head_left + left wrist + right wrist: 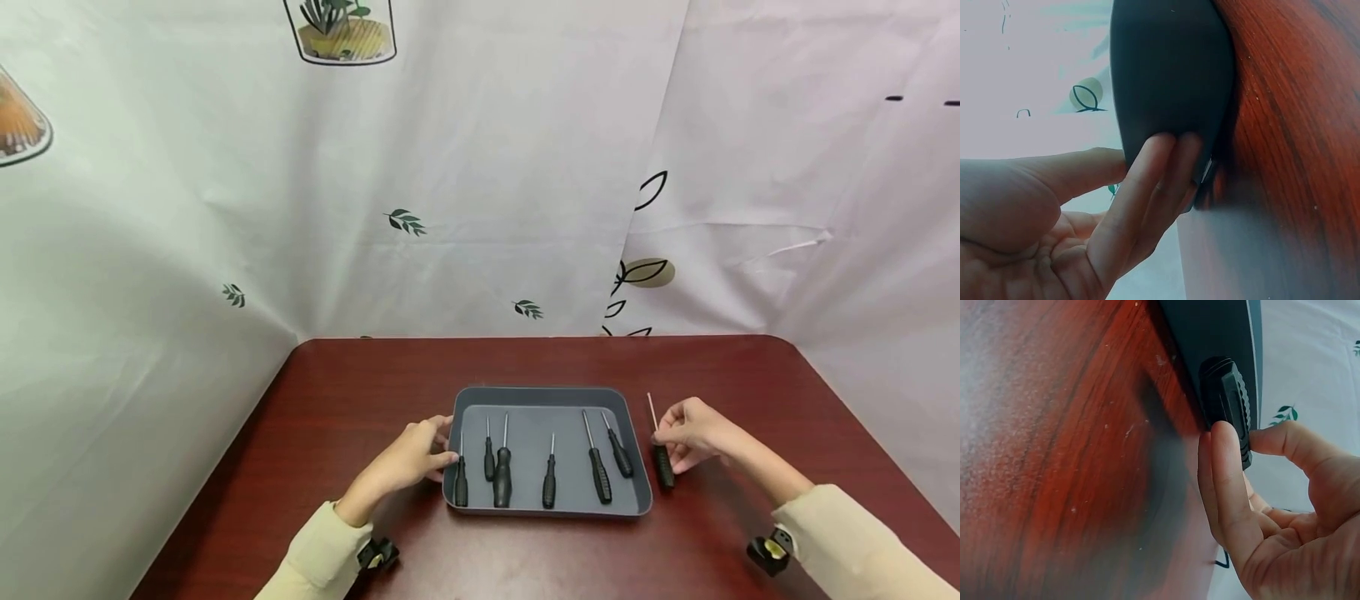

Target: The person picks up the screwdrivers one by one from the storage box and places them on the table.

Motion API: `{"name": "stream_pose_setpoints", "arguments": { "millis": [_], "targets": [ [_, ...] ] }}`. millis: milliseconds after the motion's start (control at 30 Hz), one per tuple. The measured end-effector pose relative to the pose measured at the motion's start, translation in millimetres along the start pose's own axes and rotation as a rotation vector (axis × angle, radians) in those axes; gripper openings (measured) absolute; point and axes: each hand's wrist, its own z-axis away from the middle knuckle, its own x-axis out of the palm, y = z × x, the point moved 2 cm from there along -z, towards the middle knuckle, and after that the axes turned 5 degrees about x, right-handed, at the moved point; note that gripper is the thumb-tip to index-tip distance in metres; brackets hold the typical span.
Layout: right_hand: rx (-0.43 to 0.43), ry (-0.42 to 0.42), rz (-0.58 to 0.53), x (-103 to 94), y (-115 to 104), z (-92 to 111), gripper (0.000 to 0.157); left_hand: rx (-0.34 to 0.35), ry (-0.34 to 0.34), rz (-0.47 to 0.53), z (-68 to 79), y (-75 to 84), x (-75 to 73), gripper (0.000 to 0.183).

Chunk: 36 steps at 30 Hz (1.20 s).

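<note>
A grey rectangular tray (525,510) lies on the table with several black-handled screwdrivers (549,483) inside, shafts pointing toward the far side. My left hand (411,457) holds the tray's left edge. In the left wrist view its fingers (1141,181) lie against the outer wall, the thumb at the rim. Just beyond the tray's right side, my right hand (693,435) pinches another screwdriver (663,468) between thumb and fingers. The right wrist view shows its ribbed black handle (1222,390) held above the table beside the tray wall; its shaft is hidden there.
The dark red wooden table (360,392) extends around the tray. Behind and at both sides hangs a pale patterned cloth (465,167). Each wrist wears a small black device, such as the one at the right wrist (770,550).
</note>
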Motion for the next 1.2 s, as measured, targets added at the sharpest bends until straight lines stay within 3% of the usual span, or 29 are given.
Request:
{"name": "stream_pose_setpoints", "arguments": {
  "millis": [633,1200],
  "targets": [
    [0.001,0.035,0.005,-1.1,5.9,-3.7,0.011,0.007,0.0,0.015,-2.8,2.3,-1.9,0.059],
    [-0.008,0.142,0.161,9.3,8.2,-3.6,0.02,-0.009,-0.003,0.016,-1.1,-0.8,0.4,0.06]
  ]
}}
